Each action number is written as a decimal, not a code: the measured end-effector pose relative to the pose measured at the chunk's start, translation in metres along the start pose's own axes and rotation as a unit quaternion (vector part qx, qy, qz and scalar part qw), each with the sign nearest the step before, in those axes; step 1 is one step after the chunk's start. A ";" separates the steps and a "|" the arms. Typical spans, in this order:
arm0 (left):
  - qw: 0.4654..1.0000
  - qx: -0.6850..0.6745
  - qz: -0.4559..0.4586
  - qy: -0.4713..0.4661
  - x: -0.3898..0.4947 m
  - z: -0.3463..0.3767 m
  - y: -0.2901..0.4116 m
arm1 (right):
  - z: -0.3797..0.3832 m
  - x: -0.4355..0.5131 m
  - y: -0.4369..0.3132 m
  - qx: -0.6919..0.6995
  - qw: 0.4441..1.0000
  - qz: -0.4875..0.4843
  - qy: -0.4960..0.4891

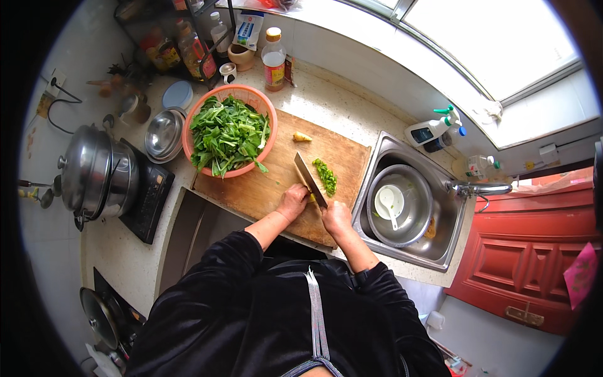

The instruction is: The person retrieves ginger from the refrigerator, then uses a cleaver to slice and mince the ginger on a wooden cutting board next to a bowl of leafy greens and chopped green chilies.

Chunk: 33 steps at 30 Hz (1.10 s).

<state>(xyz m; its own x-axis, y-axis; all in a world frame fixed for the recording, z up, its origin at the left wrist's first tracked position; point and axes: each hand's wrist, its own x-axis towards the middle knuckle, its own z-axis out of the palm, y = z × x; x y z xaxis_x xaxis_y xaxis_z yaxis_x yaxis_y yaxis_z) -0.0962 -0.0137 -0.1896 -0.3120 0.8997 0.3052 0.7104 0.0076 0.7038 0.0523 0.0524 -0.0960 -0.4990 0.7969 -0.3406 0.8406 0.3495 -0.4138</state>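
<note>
My right hand (336, 217) grips the handle of a kitchen cleaver (309, 179), its blade standing on edge over the wooden cutting board (245, 198). Close against the blade's left side, my left hand (293, 201) has its fingers curled over a small yellow piece of food (311, 198), mostly hidden by the fingers and blade. A line of chopped green vegetable (326, 177), perhaps pepper, lies to the right of the blade. Farther back on the board is a knob of what looks like ginger (302, 136). An orange plastic basket (271, 136) full of cut leafy greens (228, 134) rests on the board's left part.
To the right, a steel sink (454, 245) holds a metal basin (419, 226) with a white bowl and spoon inside. Metal bowls (162, 134) and a steamer pot (94, 172) on a black cooktop (153, 202) stand left. Behind are a bottle (274, 61) and spray bottle (428, 132).
</note>
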 end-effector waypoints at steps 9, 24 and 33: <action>1.000 -0.002 0.003 0.001 0.001 -0.004 0.005 | 0.008 0.015 -0.003 0.043 0.999 -0.001 0.024; 0.999 -0.040 0.001 -0.001 -0.008 -0.012 0.002 | 0.000 -0.009 0.005 0.031 1.000 0.005 0.001; 0.999 0.009 0.007 -0.033 -0.006 -0.008 -0.004 | 0.013 0.013 -0.007 0.028 0.999 0.006 0.021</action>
<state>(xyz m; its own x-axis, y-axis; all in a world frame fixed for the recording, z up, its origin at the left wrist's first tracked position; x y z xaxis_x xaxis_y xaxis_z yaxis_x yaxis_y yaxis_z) -0.1019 -0.0223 -0.1891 -0.2589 0.9270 0.2715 0.7265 0.0016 0.6872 0.0368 0.0540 -0.1088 -0.4787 0.8216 -0.3096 0.8329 0.3134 -0.4562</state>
